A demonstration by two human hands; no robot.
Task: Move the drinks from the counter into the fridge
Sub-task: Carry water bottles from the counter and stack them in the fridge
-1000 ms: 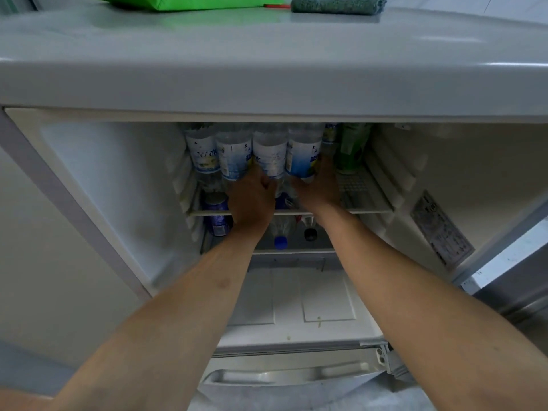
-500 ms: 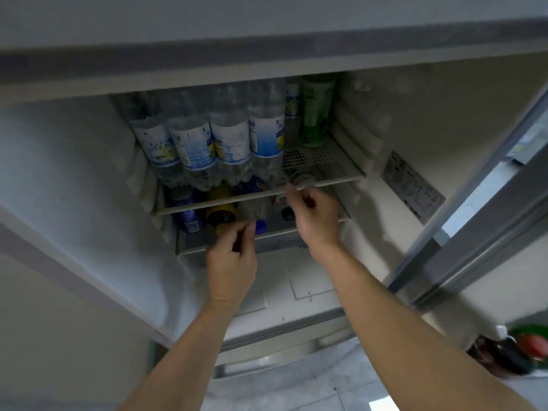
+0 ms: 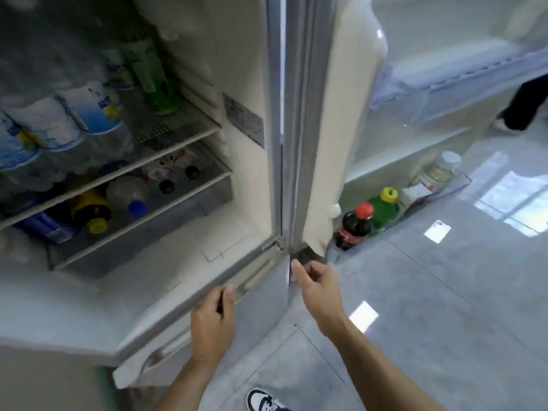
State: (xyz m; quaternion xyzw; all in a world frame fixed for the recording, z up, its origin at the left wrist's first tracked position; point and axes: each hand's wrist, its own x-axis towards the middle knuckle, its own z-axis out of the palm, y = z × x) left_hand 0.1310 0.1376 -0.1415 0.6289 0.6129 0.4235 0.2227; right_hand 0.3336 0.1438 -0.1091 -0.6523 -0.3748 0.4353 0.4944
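The fridge [image 3: 246, 69] stands open. Water bottles [image 3: 89, 114] with blue and white labels and a green bottle [image 3: 154, 81] stand on its upper wire shelf [image 3: 184, 126]. Lower down, several bottles lie on their sides, among them a yellow-capped one [image 3: 92, 212] and a blue-capped one [image 3: 130, 194]. A cola bottle [image 3: 354, 226] with a red cap and a green bottle with a yellow cap [image 3: 384, 207] stand in the open door's bottom rack. My left hand [image 3: 212, 318] hangs loosely curled and holds nothing, in front of the fridge's lower edge. Near the door hinge, my right hand [image 3: 315, 287] is also empty.
The open fridge door [image 3: 347, 120] stands to the right, with a jar [image 3: 439, 170] in its rack. A drawer handle [image 3: 154, 354] sticks out below the open compartment. The glossy grey tiled floor [image 3: 430, 307] spreads right. Another person's leg [image 3: 522, 105] is at far right. My shoe [image 3: 264, 400] shows below.
Both hands have drawn back out of the fridge, from the bottles on the shelves to its lower front edge. The view has swung right and down, showing the door and floor.
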